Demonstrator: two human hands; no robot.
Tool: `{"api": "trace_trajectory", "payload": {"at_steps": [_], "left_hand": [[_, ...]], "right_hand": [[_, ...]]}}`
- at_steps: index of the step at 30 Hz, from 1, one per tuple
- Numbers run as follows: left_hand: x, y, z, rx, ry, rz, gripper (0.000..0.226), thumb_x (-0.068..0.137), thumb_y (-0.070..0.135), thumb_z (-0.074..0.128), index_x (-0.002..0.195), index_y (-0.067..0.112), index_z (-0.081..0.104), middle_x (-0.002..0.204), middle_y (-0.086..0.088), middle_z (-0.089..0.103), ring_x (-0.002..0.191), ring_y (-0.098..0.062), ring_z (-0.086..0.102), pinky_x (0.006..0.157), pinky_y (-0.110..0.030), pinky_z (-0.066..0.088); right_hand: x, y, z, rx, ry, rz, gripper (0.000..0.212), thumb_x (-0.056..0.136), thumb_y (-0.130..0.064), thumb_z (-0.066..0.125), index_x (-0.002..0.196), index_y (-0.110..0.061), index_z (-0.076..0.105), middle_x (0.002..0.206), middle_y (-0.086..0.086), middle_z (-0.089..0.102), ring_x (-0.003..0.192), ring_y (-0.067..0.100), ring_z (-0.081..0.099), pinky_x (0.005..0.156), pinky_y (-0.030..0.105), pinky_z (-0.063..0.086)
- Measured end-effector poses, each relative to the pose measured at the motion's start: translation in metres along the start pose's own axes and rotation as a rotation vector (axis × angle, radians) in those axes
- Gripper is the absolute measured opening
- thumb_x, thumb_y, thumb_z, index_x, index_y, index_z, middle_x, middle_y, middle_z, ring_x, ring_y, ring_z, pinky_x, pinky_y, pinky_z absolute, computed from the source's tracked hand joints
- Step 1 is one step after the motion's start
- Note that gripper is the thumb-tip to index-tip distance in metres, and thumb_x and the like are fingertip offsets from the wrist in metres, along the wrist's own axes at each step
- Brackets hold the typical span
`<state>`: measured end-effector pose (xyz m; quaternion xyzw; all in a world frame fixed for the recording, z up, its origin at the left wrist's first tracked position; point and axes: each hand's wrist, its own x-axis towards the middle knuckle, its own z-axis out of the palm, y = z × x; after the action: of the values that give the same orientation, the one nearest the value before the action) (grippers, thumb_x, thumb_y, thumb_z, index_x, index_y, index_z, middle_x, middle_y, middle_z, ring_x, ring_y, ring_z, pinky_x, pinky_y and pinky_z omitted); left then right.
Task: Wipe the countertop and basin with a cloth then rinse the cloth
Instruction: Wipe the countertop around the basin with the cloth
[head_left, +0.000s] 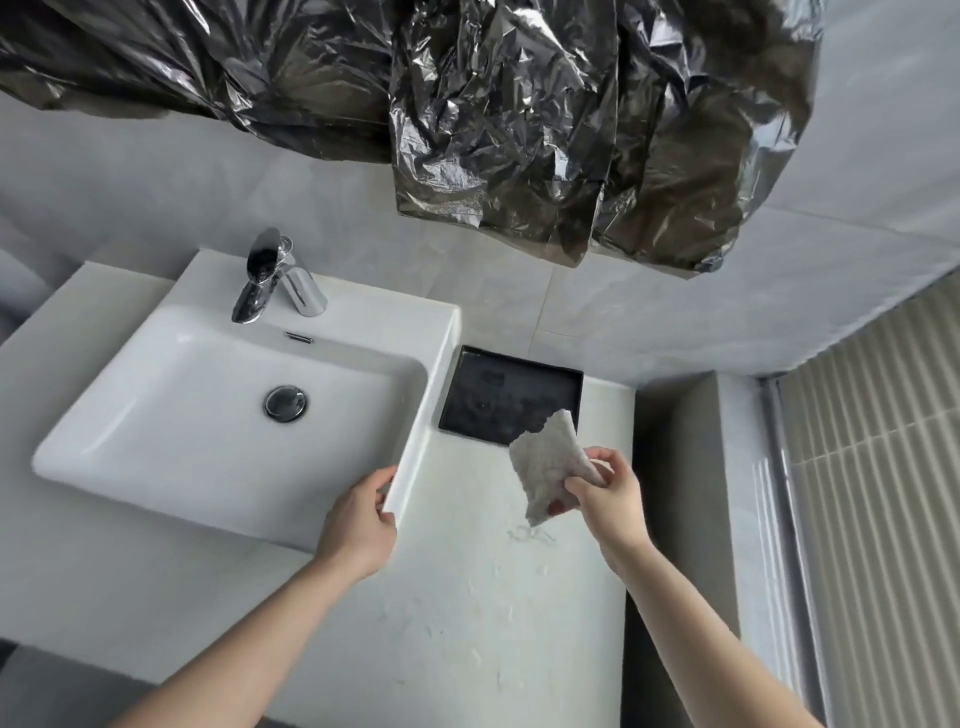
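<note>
**Two hands ready, cloth held above the wet countertop**

Your right hand (605, 493) pinches the white cloth (550, 475) between thumb and fingertips, so it hangs free over the countertop (467, 623) and does not touch it. One corner of it overlaps the black tray (498, 400) in this view. Held that way, it looks poised to come down flat for a wiping pass.

Your left hand (361, 519) grips the near right corner of the white basin (171, 415), thumb on the rim and fingers curled round the edge, probably to brace you as you lean in. The basin sits on the counter with the chrome faucet (275, 280) at its back and the drain plug (284, 402) in its floor.

Droplets and smears (527, 535) lie on the countertop just below the cloth and trail toward you; whether they are water or residue is hard to tell. Wiping seems barely started, with the basin and rinse still ahead.
</note>
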<state>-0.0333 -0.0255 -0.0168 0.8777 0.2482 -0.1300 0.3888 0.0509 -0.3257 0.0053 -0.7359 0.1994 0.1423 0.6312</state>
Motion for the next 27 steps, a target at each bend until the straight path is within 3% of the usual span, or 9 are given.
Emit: {"api": "trace_trajectory", "payload": {"at_steps": [4,8,10,12,14,16,18,22,27], "left_hand": [[-0.02,-0.021,0.007,0.092,0.003,0.053,0.069,0.09,0.005,0.053,0.151,0.034,0.044,0.145,0.012,0.055,0.132,-0.016,0.056,0.11,-0.037,0.047],[-0.03,-0.028,0.007,0.163,0.028,0.123,0.069,0.09,0.0,0.051,0.153,0.027,0.044,0.147,0.01,0.05,0.129,-0.021,0.056,0.11,-0.035,0.044],[-0.03,-0.029,0.007,0.171,0.035,0.147,0.069,0.09,-0.002,0.051,0.152,0.026,0.045,0.145,0.01,0.051,0.125,-0.02,0.058,0.108,-0.034,0.046],[-0.029,-0.031,0.007,0.177,0.039,0.167,0.068,0.089,-0.002,0.052,0.151,0.027,0.046,0.145,0.012,0.051,0.123,-0.02,0.06,0.106,-0.034,0.047],[-0.028,-0.033,0.008,0.193,0.04,0.19,0.067,0.09,-0.001,0.053,0.151,0.026,0.046,0.146,0.012,0.051,0.121,-0.02,0.061,0.104,-0.035,0.048],[-0.029,-0.035,0.007,0.213,0.042,0.219,0.067,0.091,0.0,0.054,0.152,0.025,0.044,0.146,0.012,0.049,0.12,-0.021,0.061,0.103,-0.033,0.047],[-0.03,-0.039,0.007,0.269,0.036,0.252,0.066,0.094,0.003,0.053,0.155,0.023,0.04,0.15,0.013,0.045,0.126,-0.021,0.056,0.104,-0.03,0.045],[-0.035,-0.047,0.007,0.397,-0.024,0.324,0.068,0.098,0.007,0.048,0.161,0.021,0.027,0.159,0.01,0.03,0.139,-0.017,0.042,0.107,-0.03,0.042],[-0.061,-0.073,0.012,0.566,0.061,0.602,0.064,0.082,0.002,0.053,0.142,0.025,0.055,0.153,0.004,0.042,0.129,-0.021,0.046,0.108,-0.036,0.039]], "right_hand": [[-0.02,0.058,-0.025,0.028,0.064,0.092,0.043,0.082,0.009,0.053,0.115,-0.018,0.056,0.101,0.002,0.079,0.093,0.029,0.078,0.092,0.053,0.061],[-0.028,0.097,-0.035,0.023,0.172,0.128,0.047,0.084,0.007,0.051,0.119,-0.025,0.054,0.116,-0.002,0.071,0.106,0.02,0.071,0.089,0.039,0.059],[-0.033,0.12,-0.039,-0.144,0.178,0.148,0.054,0.084,0.003,0.05,0.128,-0.029,0.051,0.129,-0.003,0.064,0.108,0.02,0.067,0.085,0.039,0.059],[-0.038,0.144,-0.04,-0.436,0.157,0.175,0.069,0.085,0.0,0.053,0.148,-0.027,0.04,0.149,0.001,0.047,0.123,0.025,0.055,0.097,0.046,0.055],[-0.04,0.158,-0.039,-0.733,0.151,0.106,0.082,0.085,-0.004,0.058,0.158,-0.027,0.028,0.165,0.004,0.024,0.146,0.031,0.031,0.116,0.05,0.038],[-0.038,0.158,-0.036,-0.91,0.135,-0.042,0.09,0.085,-0.007,0.059,0.162,-0.028,0.019,0.172,0.003,0.007,0.156,0.032,0.012,0.126,0.05,0.021],[-0.03,0.157,-0.032,-1.006,0.084,-0.175,0.088,0.089,-0.007,0.053,0.164,-0.027,0.014,0.173,0.003,0.001,0.159,0.032,0.002,0.129,0.048,0.009],[-0.012,0.173,-0.023,-1.146,-0.083,-0.269,0.06,0.109,-0.028,0.032,0.165,-0.026,0.013,0.175,0.003,-0.003,0.161,0.027,-0.007,0.129,0.046,0.004],[-0.014,0.193,-0.013,-1.166,-0.092,-0.234,0.059,0.111,-0.035,0.02,0.165,-0.028,-0.002,0.173,-0.004,-0.017,0.159,0.021,-0.018,0.129,0.042,-0.006]]}}
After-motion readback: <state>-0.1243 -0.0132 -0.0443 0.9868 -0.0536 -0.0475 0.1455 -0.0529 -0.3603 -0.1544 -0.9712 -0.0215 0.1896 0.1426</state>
